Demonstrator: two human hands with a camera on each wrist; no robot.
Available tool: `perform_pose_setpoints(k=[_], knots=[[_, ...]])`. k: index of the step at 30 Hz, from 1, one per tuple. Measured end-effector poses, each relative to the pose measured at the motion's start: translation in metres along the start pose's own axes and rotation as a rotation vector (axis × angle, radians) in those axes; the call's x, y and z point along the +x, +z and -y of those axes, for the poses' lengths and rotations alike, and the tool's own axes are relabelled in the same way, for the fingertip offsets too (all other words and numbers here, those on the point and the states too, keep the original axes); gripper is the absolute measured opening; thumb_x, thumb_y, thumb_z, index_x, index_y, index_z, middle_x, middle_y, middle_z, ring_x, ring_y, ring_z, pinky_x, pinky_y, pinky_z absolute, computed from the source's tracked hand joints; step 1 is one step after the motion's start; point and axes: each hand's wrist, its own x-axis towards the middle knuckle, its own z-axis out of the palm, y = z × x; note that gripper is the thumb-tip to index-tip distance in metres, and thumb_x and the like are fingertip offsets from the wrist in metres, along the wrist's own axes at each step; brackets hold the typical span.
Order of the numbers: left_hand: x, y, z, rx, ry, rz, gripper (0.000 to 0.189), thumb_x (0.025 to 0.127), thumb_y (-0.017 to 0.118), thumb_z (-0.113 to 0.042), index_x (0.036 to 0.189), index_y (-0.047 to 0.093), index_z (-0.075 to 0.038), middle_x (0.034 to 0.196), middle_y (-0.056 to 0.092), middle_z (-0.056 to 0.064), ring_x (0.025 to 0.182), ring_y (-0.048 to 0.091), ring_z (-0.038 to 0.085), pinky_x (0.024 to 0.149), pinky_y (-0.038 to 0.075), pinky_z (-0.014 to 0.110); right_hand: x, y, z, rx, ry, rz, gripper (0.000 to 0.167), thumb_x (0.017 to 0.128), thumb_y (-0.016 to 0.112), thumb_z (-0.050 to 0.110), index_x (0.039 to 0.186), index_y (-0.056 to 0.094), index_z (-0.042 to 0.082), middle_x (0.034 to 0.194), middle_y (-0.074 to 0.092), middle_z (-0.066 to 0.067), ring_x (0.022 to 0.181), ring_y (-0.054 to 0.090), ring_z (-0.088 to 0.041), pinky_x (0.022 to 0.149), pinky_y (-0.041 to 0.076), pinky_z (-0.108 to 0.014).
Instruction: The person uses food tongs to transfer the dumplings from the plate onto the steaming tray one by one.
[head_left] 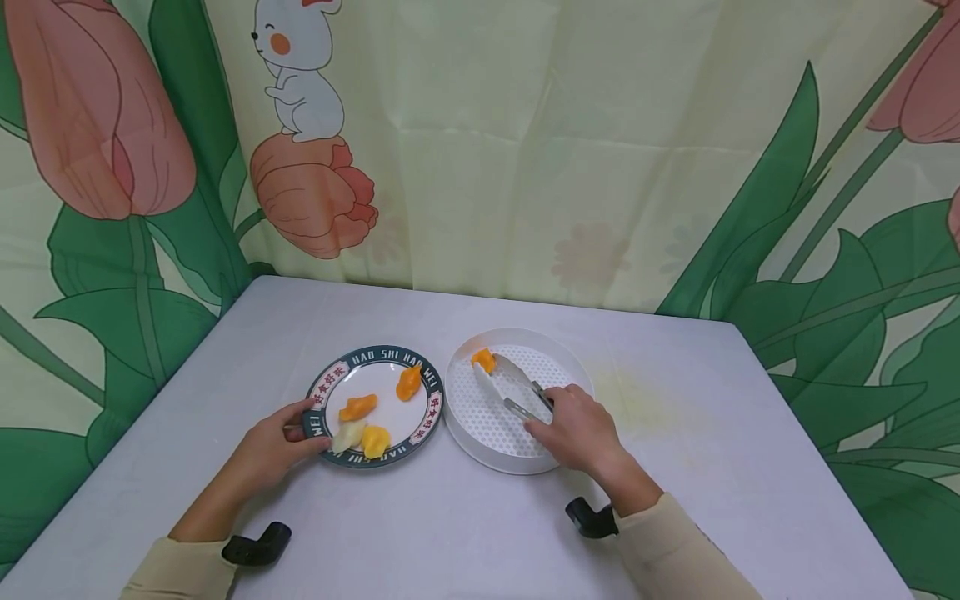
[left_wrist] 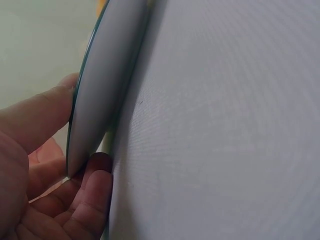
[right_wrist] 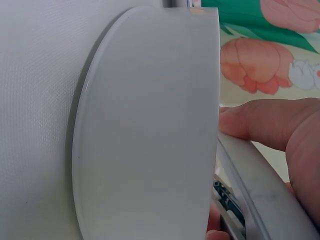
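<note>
My left hand (head_left: 273, 448) grips the near-left rim of a plate (head_left: 324, 385) with a dark green patterned border; in the left wrist view the thumb lies on the rim and fingers curl beneath it. Two orange pieces (head_left: 358, 407), a yellow piece (head_left: 376, 442) and a pale piece (head_left: 348, 436) lie on the plate. My right hand (head_left: 581, 429) holds metal tongs (head_left: 517, 407) over a round white steamer tray (head_left: 480, 442) with a perforated bottom. At the tongs' tips is another orange piece (head_left: 483, 360), inside the tray near its far-left wall.
Plate and tray stand side by side, nearly touching, on a white-covered table (head_left: 450, 533). Behind the table hangs a curtain (head_left: 480, 167) printed with tulips and a rabbit. A black wrist mount (head_left: 257, 545) sits by each sleeve.
</note>
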Motion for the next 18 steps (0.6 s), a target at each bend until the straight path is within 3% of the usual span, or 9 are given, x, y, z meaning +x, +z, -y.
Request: perform_pose_setpoints(k=[9,18], knots=[[0.001,-0.002,-0.001,0.012,-0.014,0.010,0.083,0.086,0.080,-0.034,0.150,0.040,0.000,0.112,0.060,0.023,0.098,0.055,0.032,0.078,0.054,0.036,0.000,-0.005,-0.002,0.050,0.018,-0.031,0.064,0.085,0.074,0.039,0.133,0.060,-0.002,0.114,0.061,-0.016,0.093,0.058,-0.027,0.078,0.051,-0.044],[0.003,-0.002,-0.001,0.007,-0.033,0.023,0.085,0.085,0.080,-0.037,0.151,0.039,-0.002,0.111,0.059,0.022,0.099,0.053,0.033,0.077,0.052,0.035,-0.013,-0.012,0.012,0.099,-0.102,-0.055,0.059,0.084,0.075,0.036,0.131,0.063,0.003,0.114,0.062,-0.011,0.094,0.058,-0.023,0.073,0.050,-0.040]])
